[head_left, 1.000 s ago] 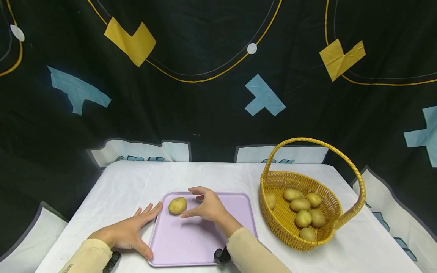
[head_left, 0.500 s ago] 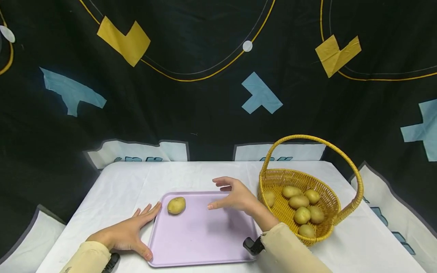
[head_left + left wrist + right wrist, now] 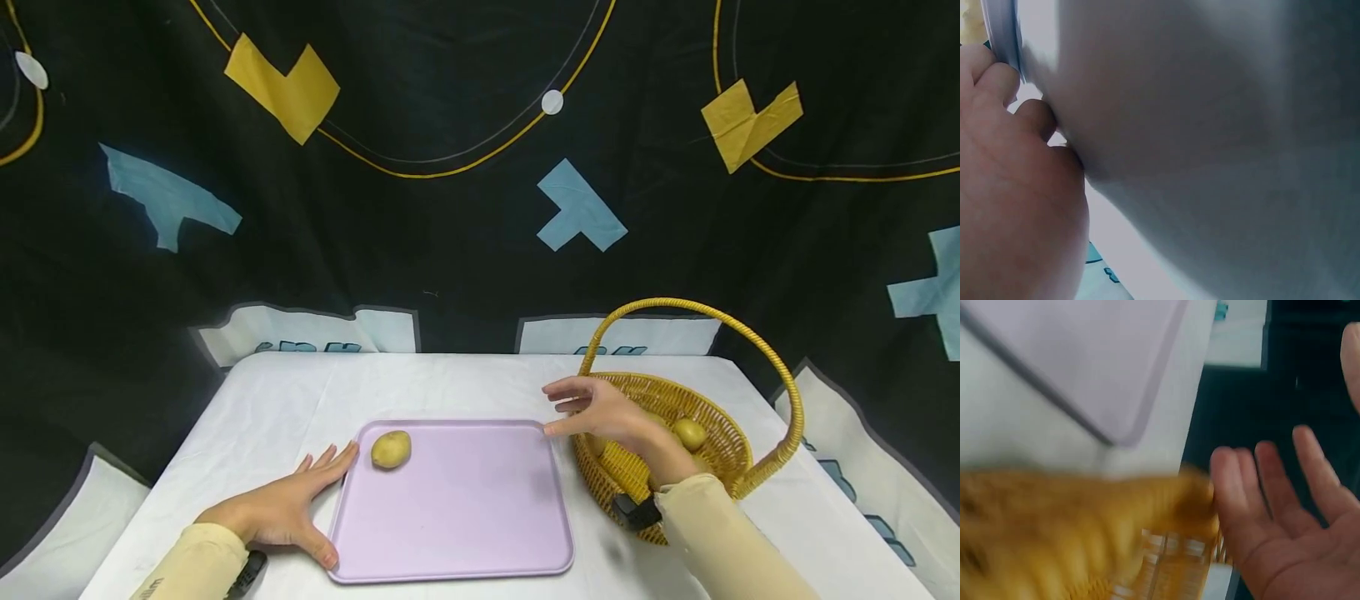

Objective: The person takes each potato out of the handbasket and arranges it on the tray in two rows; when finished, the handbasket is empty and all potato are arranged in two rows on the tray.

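Head view: spread left hand (image 3: pixel 277 510) against the tray (image 3: pixel 465 517), one potato (image 3: pixel 391 450) at its far-left corner; empty right hand (image 3: pixel 611 414) over the basket (image 3: pixel 594 479), probably for fetching another. Left wrist view: fingers by the tray edge. Right wrist view: loose fingers beside the basket, likely needing a dip and grip.

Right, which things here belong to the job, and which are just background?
Likely the job: lilac tray; potato on it; wicker basket; potatoes inside it; left hand at the tray's edge; right hand by the basket.

Background: white tablecloth; black backdrop; yellow patches; blue patches.
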Tool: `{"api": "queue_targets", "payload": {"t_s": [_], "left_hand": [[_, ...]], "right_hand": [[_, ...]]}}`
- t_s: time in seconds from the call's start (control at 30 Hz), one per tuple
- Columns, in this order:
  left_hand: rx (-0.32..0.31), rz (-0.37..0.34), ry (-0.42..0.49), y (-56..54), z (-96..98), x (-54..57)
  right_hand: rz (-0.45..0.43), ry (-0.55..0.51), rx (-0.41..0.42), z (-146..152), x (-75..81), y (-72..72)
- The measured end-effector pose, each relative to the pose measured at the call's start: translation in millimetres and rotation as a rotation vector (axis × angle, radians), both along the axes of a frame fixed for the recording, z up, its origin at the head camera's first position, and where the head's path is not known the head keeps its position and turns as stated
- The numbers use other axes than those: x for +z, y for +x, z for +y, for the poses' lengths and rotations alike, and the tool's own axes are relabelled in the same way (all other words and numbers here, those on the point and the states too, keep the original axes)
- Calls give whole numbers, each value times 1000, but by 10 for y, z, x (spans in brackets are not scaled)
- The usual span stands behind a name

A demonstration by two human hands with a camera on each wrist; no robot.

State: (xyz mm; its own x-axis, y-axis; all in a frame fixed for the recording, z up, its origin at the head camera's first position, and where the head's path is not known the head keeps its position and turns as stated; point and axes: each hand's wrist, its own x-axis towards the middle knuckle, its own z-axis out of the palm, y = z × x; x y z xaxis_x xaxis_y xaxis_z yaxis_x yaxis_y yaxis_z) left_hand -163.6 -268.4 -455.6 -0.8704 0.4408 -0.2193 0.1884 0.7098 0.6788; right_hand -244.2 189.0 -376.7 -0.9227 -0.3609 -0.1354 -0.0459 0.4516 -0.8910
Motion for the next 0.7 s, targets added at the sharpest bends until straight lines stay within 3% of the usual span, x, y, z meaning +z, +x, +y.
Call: {"api": "queue_targets", "payload": {"t_s": [0.13,0.33,0.7], "left_hand": [[-20,4,6,-1,12,16],[-6,-4,3,11,17,26],[-7,-1,-1,27,2,31]], "right_hand": [[-27,20,-13,231,45,-59],[-18,43,38,497,128,-168],[-71,192,5,659,57,-297]]}}
